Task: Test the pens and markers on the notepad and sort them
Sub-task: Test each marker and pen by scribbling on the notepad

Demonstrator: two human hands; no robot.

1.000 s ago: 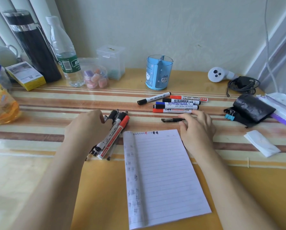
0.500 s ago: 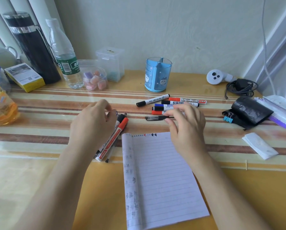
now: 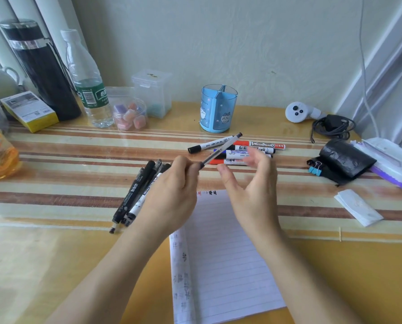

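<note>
Two hands are raised over the far edge of the notepad [image 3: 223,265]. At the left, a pile of black pens [image 3: 138,190] lies on the table [image 3: 55,206], their long axes slanting from near-left to far-right. Just right of the pile, the left hand [image 3: 172,195] pinches the near end of a slim pen [image 3: 221,149]. The pen is off the table, its long axis rising from lower left to far right, and its dark far tip points toward the blue cup [image 3: 218,108]. The right hand [image 3: 251,195] is beside it, blurred, with fingers spread and relaxed and holding nothing. Behind them, the whiteboard markers [image 3: 263,148] lie side by side, running left to right. Half a second ago the left hand was over the pile and the right fingers touched a dark pen lying flat beyond the notepad. Now a pen is up in the left hand and the right has let go.
</note>
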